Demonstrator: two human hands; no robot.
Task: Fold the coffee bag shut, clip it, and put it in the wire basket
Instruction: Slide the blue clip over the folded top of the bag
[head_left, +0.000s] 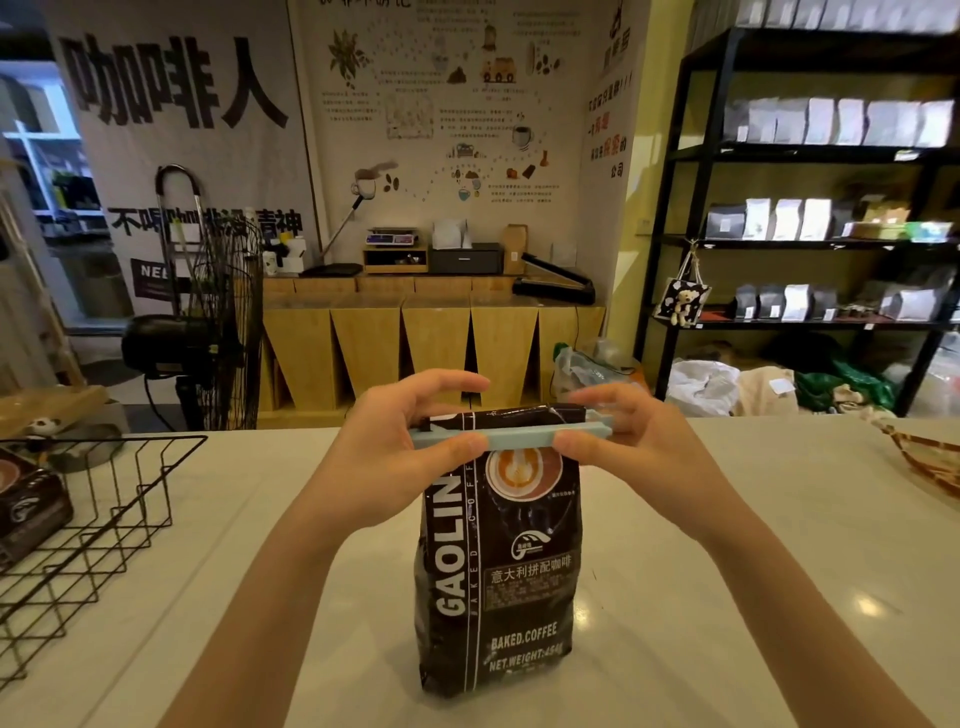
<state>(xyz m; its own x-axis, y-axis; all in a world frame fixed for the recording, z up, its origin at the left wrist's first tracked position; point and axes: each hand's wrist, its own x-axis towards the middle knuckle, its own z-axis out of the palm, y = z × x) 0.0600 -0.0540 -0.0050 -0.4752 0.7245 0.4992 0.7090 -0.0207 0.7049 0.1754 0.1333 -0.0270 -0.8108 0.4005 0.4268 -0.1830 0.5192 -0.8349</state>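
Observation:
A dark brown coffee bag (498, 561) with white lettering stands upright on the white counter (727, 571), its top folded over. A long pale blue clip (519, 439) lies across the folded top. My left hand (400, 431) pinches the clip's left end, thumb in front and fingers behind. My right hand (618, 436) pinches the right end the same way. The black wire basket (104, 519) stands at the counter's left edge, well left of the bag.
Another dark coffee bag (26, 509) lies inside the basket. A woven tray (930, 457) sits at the counter's far right. Beyond the counter are a floor fan (218, 322), wooden cabinets and black shelves of bags (831, 208).

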